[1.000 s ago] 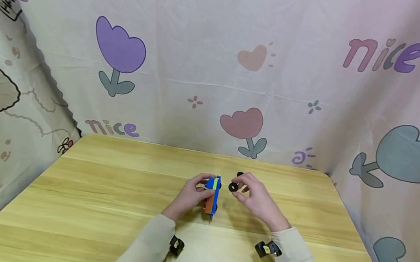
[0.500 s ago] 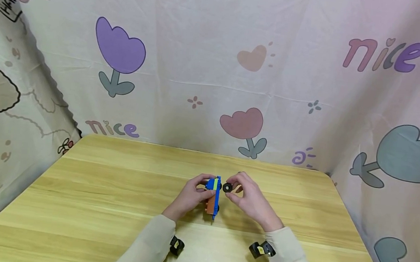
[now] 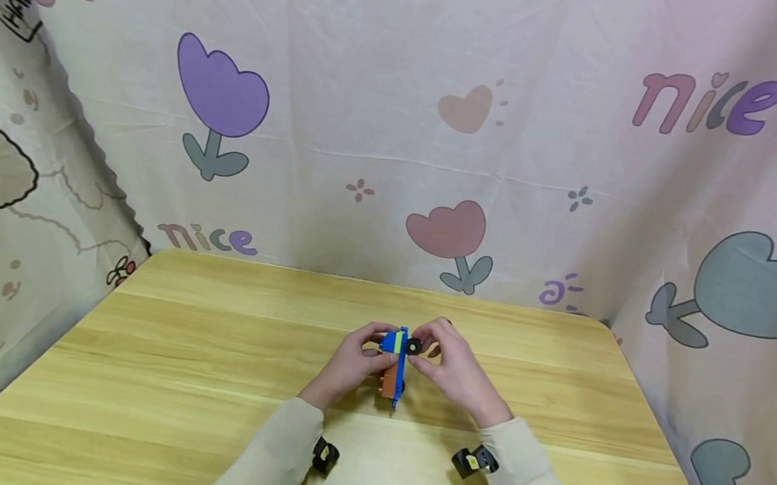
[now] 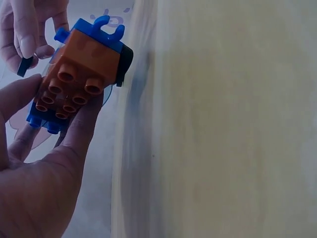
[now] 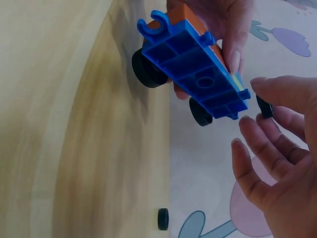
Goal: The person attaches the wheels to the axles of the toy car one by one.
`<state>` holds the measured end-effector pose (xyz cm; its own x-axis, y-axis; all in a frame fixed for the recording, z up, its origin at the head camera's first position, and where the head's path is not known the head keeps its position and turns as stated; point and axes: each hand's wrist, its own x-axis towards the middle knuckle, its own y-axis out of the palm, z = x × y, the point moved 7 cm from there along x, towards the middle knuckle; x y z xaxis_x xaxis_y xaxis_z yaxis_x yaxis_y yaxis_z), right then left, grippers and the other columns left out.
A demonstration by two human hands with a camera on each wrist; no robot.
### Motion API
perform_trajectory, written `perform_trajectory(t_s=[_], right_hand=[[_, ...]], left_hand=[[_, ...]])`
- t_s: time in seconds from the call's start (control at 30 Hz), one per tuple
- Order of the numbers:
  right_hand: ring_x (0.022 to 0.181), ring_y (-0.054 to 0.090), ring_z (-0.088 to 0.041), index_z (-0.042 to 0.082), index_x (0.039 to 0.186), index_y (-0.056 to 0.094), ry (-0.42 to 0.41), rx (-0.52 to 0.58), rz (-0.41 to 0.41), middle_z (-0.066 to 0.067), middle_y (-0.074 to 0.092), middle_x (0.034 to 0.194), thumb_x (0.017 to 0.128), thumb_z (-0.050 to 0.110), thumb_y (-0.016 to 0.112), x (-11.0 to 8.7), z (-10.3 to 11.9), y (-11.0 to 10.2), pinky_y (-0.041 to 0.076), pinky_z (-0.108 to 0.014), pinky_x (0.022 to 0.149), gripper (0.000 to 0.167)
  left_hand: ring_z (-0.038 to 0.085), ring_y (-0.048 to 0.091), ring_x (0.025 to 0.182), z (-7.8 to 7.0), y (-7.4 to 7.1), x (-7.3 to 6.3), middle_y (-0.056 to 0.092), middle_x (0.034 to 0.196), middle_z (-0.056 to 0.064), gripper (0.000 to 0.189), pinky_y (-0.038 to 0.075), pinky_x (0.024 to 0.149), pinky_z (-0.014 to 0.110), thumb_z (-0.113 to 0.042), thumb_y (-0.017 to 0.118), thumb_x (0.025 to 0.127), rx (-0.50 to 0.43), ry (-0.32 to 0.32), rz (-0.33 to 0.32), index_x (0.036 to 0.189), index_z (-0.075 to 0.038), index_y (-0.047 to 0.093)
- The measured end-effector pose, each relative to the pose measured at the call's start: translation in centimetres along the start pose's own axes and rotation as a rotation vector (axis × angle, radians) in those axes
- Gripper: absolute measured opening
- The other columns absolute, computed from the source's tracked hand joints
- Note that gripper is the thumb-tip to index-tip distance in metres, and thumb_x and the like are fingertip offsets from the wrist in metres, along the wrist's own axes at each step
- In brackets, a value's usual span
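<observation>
My left hand (image 3: 349, 360) grips a toy car (image 3: 389, 384) built of blocks, tipped on its side above the table. It has a blue chassis (image 5: 198, 74), orange studded bricks (image 4: 81, 64) and a blue-and-green end. Two black wheels, a nearer wheel (image 5: 148, 69) and a farther wheel (image 5: 200, 112), sit along one long side of the chassis. On the opposite side, short blue pegs (image 5: 205, 39) stick out bare. Between thumb and fingers, my right hand (image 3: 456, 364) pinches a separate black wheel (image 5: 264, 106), close beside the peg near the blue-and-green end; contact cannot be made out.
One loose black wheel (image 5: 163, 219) stands on the wooden table (image 3: 217, 366) beyond my right hand, mostly hidden in the head view. A printed curtain (image 3: 344, 104) hangs along the table's back edge. Each wrist carries a black camera (image 3: 325, 457).
My right hand has moved left with the wheel, closing the gap to the toy car. The left hand stays in place, with the car turned slightly.
</observation>
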<state>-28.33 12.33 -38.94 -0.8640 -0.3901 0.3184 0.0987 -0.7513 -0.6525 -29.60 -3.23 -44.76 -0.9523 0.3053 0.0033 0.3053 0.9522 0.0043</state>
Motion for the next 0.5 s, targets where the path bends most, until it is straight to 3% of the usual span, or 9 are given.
perform_trajectory(t_s=[0.5], right_hand=[[0.091, 0.055, -0.013, 0.015, 0.114, 0.062, 0.018, -0.041, 0.002, 0.007, 0.053, 0.102, 0.086, 0.007, 0.077, 0.16, -0.23, 0.55, 0.051, -0.037, 0.078, 0.032]], left_hand=[[0.024, 0.065, 0.088, 0.52, 0.26, 0.14, 0.047, 0.127, 0.02, 0.043, 0.056, 0.079, 0.037, -0.007, 0.068, 0.093, 0.006, -0.009, 0.013, 0.133, -0.01, 0.056]])
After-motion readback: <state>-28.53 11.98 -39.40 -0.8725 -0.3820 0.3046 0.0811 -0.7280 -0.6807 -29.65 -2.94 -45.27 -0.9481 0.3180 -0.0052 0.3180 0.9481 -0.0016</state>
